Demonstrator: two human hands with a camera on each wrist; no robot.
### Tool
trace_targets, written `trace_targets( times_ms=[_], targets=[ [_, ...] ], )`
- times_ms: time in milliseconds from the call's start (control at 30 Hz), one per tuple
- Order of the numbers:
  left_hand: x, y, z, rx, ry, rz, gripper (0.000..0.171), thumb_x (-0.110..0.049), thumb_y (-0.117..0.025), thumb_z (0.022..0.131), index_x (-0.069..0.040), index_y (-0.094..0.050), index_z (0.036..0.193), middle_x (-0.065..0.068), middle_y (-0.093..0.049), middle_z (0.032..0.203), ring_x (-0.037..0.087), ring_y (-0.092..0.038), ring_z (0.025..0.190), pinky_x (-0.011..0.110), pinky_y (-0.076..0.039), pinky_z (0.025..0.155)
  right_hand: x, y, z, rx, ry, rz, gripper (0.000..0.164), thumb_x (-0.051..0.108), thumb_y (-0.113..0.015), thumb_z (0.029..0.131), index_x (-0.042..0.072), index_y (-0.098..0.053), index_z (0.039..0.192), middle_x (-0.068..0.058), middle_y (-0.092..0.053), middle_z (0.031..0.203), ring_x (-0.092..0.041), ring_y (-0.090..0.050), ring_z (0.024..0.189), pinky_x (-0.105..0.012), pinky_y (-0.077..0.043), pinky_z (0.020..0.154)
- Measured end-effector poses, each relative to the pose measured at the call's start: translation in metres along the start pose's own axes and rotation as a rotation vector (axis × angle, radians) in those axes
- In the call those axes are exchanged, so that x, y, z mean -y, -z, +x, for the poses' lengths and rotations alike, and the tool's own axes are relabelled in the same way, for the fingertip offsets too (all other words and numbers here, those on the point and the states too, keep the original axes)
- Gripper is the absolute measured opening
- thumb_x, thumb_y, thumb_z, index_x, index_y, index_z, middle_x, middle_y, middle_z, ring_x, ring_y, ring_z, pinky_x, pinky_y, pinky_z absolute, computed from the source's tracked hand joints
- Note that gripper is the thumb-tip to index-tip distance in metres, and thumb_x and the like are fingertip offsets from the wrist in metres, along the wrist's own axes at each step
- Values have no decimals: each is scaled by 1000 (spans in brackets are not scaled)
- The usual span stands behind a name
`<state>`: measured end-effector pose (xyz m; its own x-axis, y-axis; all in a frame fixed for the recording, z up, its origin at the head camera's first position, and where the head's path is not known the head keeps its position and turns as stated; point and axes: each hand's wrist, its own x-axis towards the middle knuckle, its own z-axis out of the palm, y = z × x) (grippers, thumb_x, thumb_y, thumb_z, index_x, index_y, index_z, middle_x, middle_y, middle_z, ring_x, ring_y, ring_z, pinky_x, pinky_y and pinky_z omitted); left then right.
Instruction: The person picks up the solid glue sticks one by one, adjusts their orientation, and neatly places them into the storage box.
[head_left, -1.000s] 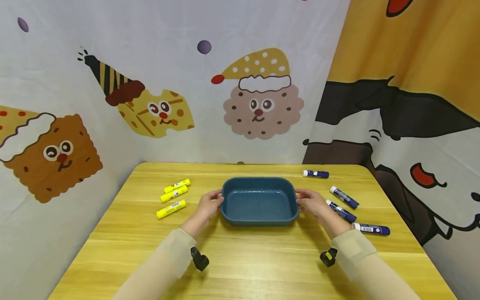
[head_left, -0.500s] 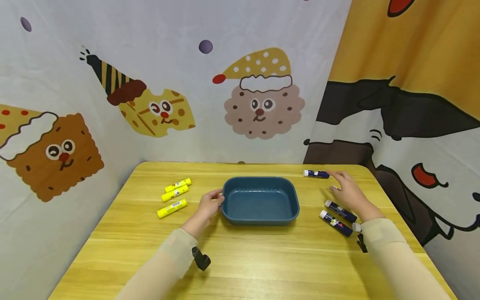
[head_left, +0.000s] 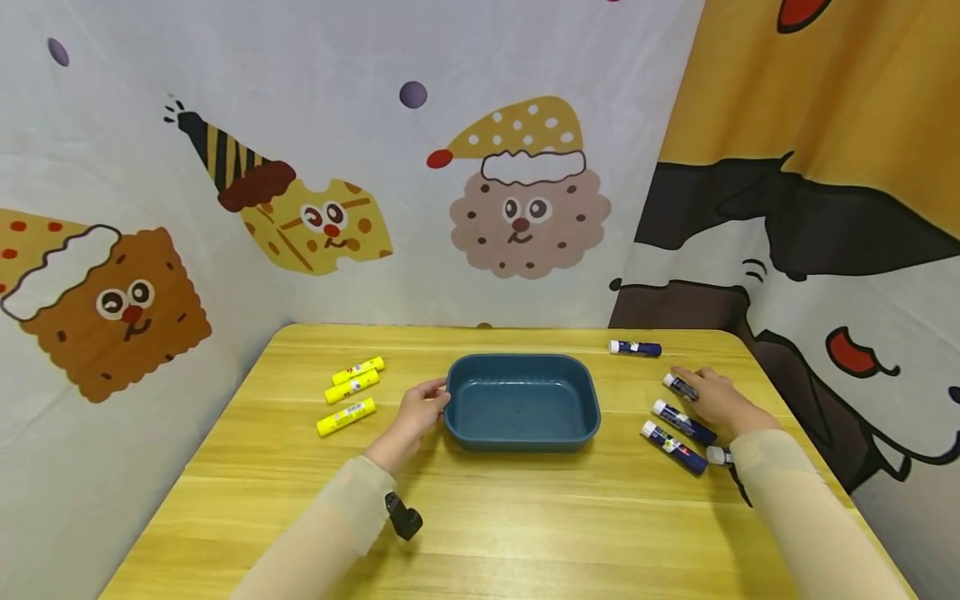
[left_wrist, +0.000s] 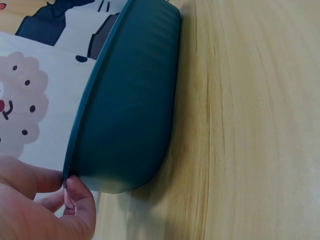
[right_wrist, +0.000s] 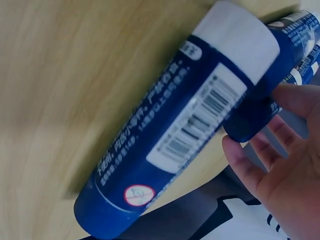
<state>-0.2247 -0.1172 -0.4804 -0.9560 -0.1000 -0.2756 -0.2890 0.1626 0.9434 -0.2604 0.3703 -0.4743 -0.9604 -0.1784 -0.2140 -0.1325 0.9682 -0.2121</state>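
Note:
My left hand (head_left: 417, 414) pinches the left rim of a dark teal plastic bin (head_left: 525, 442). In the left wrist view, the thumb and fingers (left_wrist: 80, 192) hold the edge of the bin (left_wrist: 125, 100). On the right, my right hand (head_left: 722, 402) grips a blue glue stick (head_left: 681, 386) with a white cap, its far end covered by the hand. That stick lies on the table. More blue glue sticks lie closer to me: one (head_left: 682, 422), another (head_left: 673, 447), and one (head_left: 720, 456) mostly under the sleeve. In the right wrist view, a barcoded glue stick (right_wrist: 170, 130) partly blocks the grip.
Three yellow glue sticks (head_left: 347, 417) lie on the left of the wooden table (head_left: 517, 533). Another blue glue stick (head_left: 635, 348) rests near the back edge. A printed cloth (head_left: 517, 300) hangs behind the table.
My right hand has left the bin's right rim, moved right, and come down onto a blue glue stick. A blue glue stick now lies nearer the bin. The left hand stays on the rim.

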Motion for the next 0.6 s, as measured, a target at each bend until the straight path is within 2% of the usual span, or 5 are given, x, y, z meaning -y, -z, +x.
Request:
trace_targets(
  times_ms=[100,267,433,600],
  targets=[
    [0,0,0,0,1,8,37,-9,-55,95,-7,-55,131,10,-53,106,13,-52,76,29,-50,72,-1,-2,3,47,-27,3,59,7,-49,93,9,-29,147,-38,-33,132,-59,-34,116,-68,-35,91],
    [0,-1,0,-5,-13,1,36,-7,-55,94,-5,-56,130,10,-54,105,14,-52,76,26,-49,69,2,-2,4,57,-36,-22,62,5,-51,91,10,-28,148,-39,-30,136,-61,-34,118,-68,-36,90],
    [0,-1,0,1,-31,4,36,-6,-55,94,-3,-56,130,11,-53,105,13,-52,74,23,-47,65,11,5,1,-15,-36,-20,61,5,-51,90,11,-29,147,-37,-33,135,-59,-36,116,-68,-37,88],
    [0,-1,1,0,-31,-8,36,-5,-55,94,-3,-56,130,10,-52,102,12,-51,72,23,-47,64,33,16,4,-111,20,44,63,6,-54,91,7,-26,148,-36,-35,134,-56,-40,116,-66,-36,92]
  ],
)
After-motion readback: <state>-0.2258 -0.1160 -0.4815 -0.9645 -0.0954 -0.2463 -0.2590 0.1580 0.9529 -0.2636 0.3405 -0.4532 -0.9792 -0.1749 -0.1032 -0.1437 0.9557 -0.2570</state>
